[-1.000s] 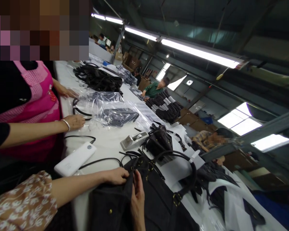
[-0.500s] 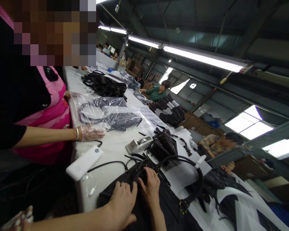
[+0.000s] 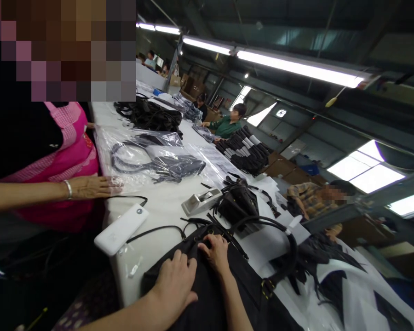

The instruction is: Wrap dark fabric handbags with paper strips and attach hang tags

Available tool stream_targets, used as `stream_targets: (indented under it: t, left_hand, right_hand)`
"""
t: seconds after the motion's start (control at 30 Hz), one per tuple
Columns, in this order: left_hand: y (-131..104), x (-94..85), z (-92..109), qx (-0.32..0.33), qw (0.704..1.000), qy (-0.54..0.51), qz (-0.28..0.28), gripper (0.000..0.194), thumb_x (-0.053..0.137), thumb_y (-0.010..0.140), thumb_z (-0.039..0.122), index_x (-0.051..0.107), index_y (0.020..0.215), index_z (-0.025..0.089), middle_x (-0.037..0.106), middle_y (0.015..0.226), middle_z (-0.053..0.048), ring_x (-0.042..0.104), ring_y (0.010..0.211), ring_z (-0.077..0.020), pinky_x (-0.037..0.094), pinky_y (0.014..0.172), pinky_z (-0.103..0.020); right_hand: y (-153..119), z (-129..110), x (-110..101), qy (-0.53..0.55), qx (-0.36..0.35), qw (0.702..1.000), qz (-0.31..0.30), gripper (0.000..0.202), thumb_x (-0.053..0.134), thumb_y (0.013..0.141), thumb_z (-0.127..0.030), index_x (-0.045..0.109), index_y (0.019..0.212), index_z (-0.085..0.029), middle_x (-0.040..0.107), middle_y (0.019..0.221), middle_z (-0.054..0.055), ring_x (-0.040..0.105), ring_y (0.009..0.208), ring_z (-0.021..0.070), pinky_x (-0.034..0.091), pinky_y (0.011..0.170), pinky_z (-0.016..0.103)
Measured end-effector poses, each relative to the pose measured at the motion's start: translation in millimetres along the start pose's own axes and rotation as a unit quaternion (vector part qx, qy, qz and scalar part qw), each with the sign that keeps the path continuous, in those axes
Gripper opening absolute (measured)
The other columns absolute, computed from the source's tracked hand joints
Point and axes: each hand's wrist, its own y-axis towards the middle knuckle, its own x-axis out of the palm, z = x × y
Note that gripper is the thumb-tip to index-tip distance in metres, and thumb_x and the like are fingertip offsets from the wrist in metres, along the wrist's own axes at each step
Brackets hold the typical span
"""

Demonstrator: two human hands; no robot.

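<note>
A black handbag (image 3: 207, 294) with gold-coloured rings lies on the white table in front of me, its long handle arching to the right. My left hand (image 3: 176, 281) rests on the bag's side, fingers stretched and thumb apart. At the bag's upper edge, beside the small metal fittings, my right hand (image 3: 215, 252) has its fingers bent over the black material; the fingertips are partly hidden. Thin black straps lie just beyond that hand. A grey tape dispenser (image 3: 202, 201) stands past the bag, and a white power bank (image 3: 121, 230) with a black cable is to the left.
A co-worker in a pink apron (image 3: 72, 138) stands at the left, one hand on clear plastic. Bagged dark bags (image 3: 175, 164) and a heap of black straps (image 3: 148, 115) lie farther up the table (image 3: 165, 195). Another dark bag (image 3: 239, 202) and white paper are at the right.
The co-worker's gloved hand has drawn back left along the table edge. My hands stay on the handbag, the right one's fingers a little more bent. The view has shifted slightly.
</note>
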Motion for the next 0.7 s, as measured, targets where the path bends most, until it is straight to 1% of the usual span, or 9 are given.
stream_targets:
  t: [0.07,0.17,0.27,0.37,0.43,0.5,0.57,0.63,0.7]
  left_hand:
    - [9.6,3.0,10.1,-0.009,0.999,0.035,-0.027,0.045,0.076,0.071,0.031,0.061,0.109,0.012,0.066,0.099,-0.02,0.061,0.097,-0.0344,0.051,0.076,-0.044]
    - [21.5,12.2,18.2,-0.001,0.997,0.044,-0.055,0.028,0.055,0.081,0.006,0.062,0.108,0.009,0.069,0.085,-0.019,0.067,0.079,-0.0287,0.052,0.067,-0.038]
    - [22.7,19.6,15.7,0.022,0.997,0.032,-0.069,0.025,0.049,0.079,-0.001,0.066,0.095,0.008,0.069,0.077,-0.018,0.069,0.074,-0.0275,0.051,0.061,-0.033]
    - [16.0,17.8,5.7,0.052,0.995,0.028,-0.075,0.02,0.052,0.078,0.003,0.066,0.09,0.009,0.069,0.078,-0.017,0.069,0.075,-0.0279,0.05,0.061,-0.032]
    - [10.1,12.9,-5.8,0.052,0.998,-0.003,-0.047,0.019,0.048,0.084,0.013,0.065,0.094,0.012,0.069,0.08,-0.014,0.068,0.076,-0.0265,0.048,0.061,-0.031]
    - [4.3,10.1,-21.5,0.021,0.997,-0.08,-0.004,0.023,0.04,0.09,0.024,0.062,0.09,0.016,0.069,0.079,-0.01,0.067,0.074,-0.0232,0.045,0.061,-0.029]
    - [-0.5,13.1,-39.2,-0.028,0.984,-0.173,0.023,0.03,0.036,0.091,0.032,0.058,0.077,0.019,0.065,0.071,-0.005,0.064,0.068,-0.019,0.039,0.06,-0.027]
    - [-3.6,21.7,-55.4,-0.063,0.967,-0.243,0.028,0.033,0.036,0.09,0.035,0.049,0.064,0.019,0.058,0.063,0.0,0.057,0.063,-0.0155,0.034,0.058,-0.026]
    - [-5.0,32.4,-67.5,-0.095,0.949,-0.299,0.029,0.035,0.037,0.087,0.038,0.043,0.058,0.019,0.048,0.056,0.003,0.05,0.058,-0.0135,0.03,0.056,-0.026]
  right_hand:
    - [1.5,-3.3,-4.9,0.001,-0.007,1.0,-0.004,0.03,0.056,0.082,-0.052,0.065,0.083,-0.024,0.067,0.087,0.003,0.056,0.096,0.0236,0.028,0.098,0.047]
    - [4.5,-7.1,-15.5,0.009,-0.037,0.998,-0.042,0.03,0.049,0.087,-0.052,0.065,0.086,-0.026,0.068,0.092,0.001,0.055,0.098,0.0213,0.027,0.098,0.046]
    - [8.5,-6.8,-21.4,-0.016,-0.071,0.993,-0.088,0.039,0.033,0.095,-0.05,0.067,0.091,-0.031,0.067,0.102,-0.002,0.054,0.099,0.0193,0.031,0.094,0.044]
    - [11.6,-4.2,-16.5,-0.049,-0.07,0.993,-0.085,0.045,0.028,0.096,-0.05,0.068,0.088,-0.03,0.067,0.103,0.0,0.053,0.097,0.0196,0.032,0.092,0.042]
    - [11.8,-2.6,-8.1,-0.059,-0.045,0.996,-0.056,0.048,0.028,0.096,-0.052,0.068,0.084,-0.027,0.066,0.1,0.002,0.053,0.094,0.0199,0.032,0.09,0.041]
    - [10.8,-1.0,1.8,-0.065,-0.016,0.997,-0.025,0.051,0.027,0.096,-0.051,0.068,0.08,-0.024,0.066,0.097,0.004,0.053,0.091,0.0199,0.033,0.087,0.039]
    - [9.9,0.5,10.6,-0.063,0.003,0.998,-0.005,0.053,0.027,0.096,-0.051,0.067,0.078,-0.023,0.065,0.094,0.004,0.054,0.09,0.0198,0.033,0.084,0.037]
    - [9.9,1.9,17.1,-0.055,0.01,0.998,0.005,0.052,0.03,0.095,-0.053,0.068,0.076,-0.022,0.065,0.09,0.004,0.055,0.088,0.0195,0.033,0.083,0.037]
    - [10.8,2.8,21.2,-0.044,0.012,0.999,0.013,0.053,0.031,0.095,-0.054,0.068,0.076,-0.022,0.065,0.088,0.003,0.055,0.087,0.0189,0.032,0.082,0.036]
